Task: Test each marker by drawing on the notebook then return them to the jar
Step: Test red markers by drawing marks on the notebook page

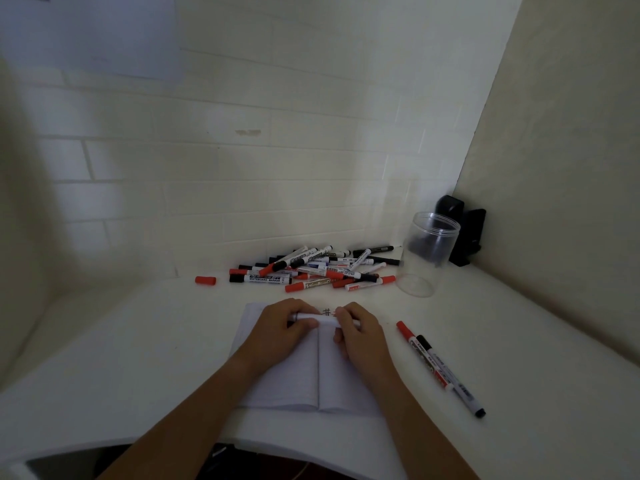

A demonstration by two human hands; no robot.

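Gripping one white marker (320, 319) with both hands: left hand (289, 323), right hand (355, 327), over open notebook (284, 375); clear jar (427, 254) beside marker pile (308, 268).

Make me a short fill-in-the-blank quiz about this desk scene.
1. Both hands hold one ___ above the notebook.
2. The clear jar stands ___ of the marker pile.
3. Beside the notebook lie ___ loose markers.
4. A lone red ___ lies left of the pile.

Answers: marker; right; two; cap
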